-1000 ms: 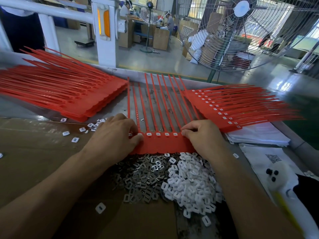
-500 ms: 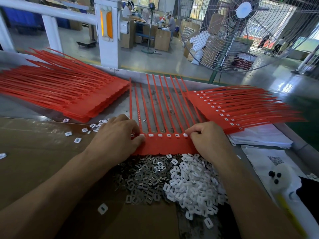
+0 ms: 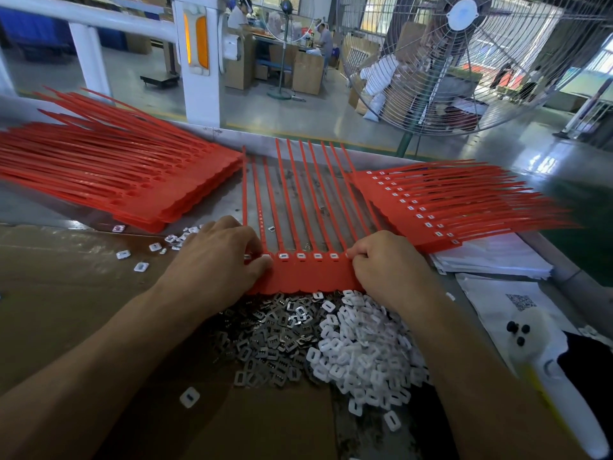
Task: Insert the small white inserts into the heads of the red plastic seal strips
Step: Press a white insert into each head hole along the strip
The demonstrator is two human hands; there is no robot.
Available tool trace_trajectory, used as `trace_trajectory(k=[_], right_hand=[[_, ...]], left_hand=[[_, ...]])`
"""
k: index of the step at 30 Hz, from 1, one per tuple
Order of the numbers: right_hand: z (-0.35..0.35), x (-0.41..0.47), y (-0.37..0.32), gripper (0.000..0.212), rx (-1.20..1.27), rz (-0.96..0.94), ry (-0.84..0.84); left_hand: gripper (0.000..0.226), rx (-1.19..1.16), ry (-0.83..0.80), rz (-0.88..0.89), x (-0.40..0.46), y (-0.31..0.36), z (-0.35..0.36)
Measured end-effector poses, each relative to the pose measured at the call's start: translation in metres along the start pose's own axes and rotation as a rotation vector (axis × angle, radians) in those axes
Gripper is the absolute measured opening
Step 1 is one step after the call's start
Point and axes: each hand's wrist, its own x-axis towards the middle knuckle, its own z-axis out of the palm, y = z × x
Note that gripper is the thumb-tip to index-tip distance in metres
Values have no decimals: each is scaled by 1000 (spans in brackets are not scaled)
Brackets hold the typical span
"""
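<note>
On the left of the worktop (image 3: pixel 212 200) lies a stack of red seal strips (image 3: pixel 132 190), their tails pointing to the far left. Some loose white inserts (image 3: pixel 142 257) are scattered near it on brown cardboard (image 3: pixel 66 293). The left hand (image 3: pixel 215 260) rests on the left end of the middle sheet of red strips (image 3: pixel 311 273); its fingers are curled and the thumb presses on the red head band. Several heads in this sheet already carry a white insert. The right hand (image 3: pixel 388 270) has its fingers curled on the right end of the same sheet. Just before the sheet are a pile of metal clips (image 3: pixel 265 340) and a pile of white inserts (image 3: pixel 365 353). To the right lies a second filled stack (image 3: pixel 441 207).
</note>
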Motion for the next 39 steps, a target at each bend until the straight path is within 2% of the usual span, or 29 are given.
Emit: trace_trajectory(k=[7,13,23,26,30,33,39], right_hand=[[-1,0,0,32,-57,-3,-28],[2,2,9,34,87,-12,67],[-1,0,6,34,76,-109,-7],[-1,-2,3,22,205,-199,-97],[-11,-7,2,4,355,-314,-355],[-20,-9,5,7,426,-358,-513],[-19,-8,9,15,346,-381,-539]], left_hand=[[25,-2,2,2,-2,0,-1],[25,-2,17,5,-1,-1,1],[24,-9,11,3,0,-1,0],[25,-13,10,6,0,-1,-1],[25,-19,20,8,0,-1,0],[26,-16,25,12,0,-2,1],[27,-11,19,12,1,-2,1]])
